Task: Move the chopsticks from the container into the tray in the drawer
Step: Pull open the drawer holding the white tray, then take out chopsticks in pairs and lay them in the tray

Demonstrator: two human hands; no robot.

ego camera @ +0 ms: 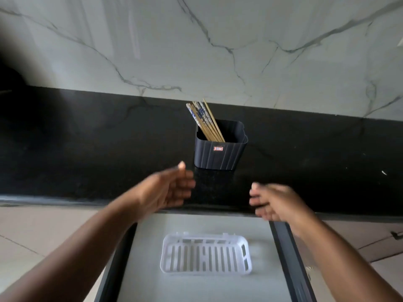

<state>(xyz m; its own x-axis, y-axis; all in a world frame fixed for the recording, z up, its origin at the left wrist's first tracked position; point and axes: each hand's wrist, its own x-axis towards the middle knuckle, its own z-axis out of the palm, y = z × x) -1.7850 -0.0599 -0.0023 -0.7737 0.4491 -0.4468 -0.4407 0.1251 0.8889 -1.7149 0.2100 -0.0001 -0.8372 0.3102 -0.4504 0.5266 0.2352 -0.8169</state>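
A dark ribbed container (220, 154) stands on the black counter, near the marble wall. Several wooden chopsticks (205, 120) with patterned tops lean to the left inside it. Below the counter a drawer is pulled out, and a white slotted tray (206, 253) lies empty on its pale floor. My left hand (172, 188) hovers over the counter's front edge, just left of and below the container, fingers apart and holding nothing. My right hand (277, 201) hovers at the counter's edge to the lower right of the container, also open and blurred by motion.
The black counter (87, 149) runs across the view with a marble backsplash (218, 51) behind it. The drawer has dark side rails (287, 258) left and right. Tiled floor shows on both sides of the drawer.
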